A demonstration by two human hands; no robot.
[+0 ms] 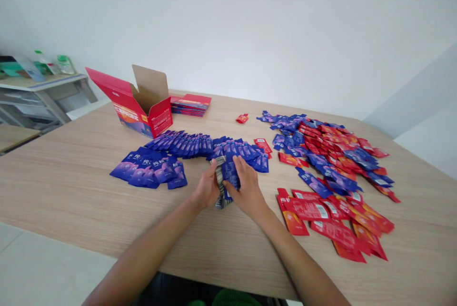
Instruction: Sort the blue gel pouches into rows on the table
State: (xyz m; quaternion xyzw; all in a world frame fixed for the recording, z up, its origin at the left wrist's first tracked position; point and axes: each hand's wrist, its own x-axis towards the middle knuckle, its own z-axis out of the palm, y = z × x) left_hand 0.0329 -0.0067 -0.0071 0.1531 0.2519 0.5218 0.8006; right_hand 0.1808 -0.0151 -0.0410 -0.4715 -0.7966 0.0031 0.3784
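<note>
Near the middle of the table, both hands grip a stack of blue sachets [230, 173] from its two sides. My left hand [209, 186] is closed against the left side, where the packed sachet edges show as pale and dark stripes. Fingers and thumb of my right hand [247, 187] press on the blue face at the right. Just beyond the hands, overlapping blue sachets lie in a long row [189, 144]. To the left is a fanned group of blue sachets [150, 168] with pale printing.
An opened red carton [160, 116] stands at the back left, beside flattened red boxes [191, 102]. A mixed heap of red and blue sachets [328, 146] spreads over the right side. Nearer lie loose red sachets [335, 222]. One red sachet [242, 118] lies alone towards the wall.
</note>
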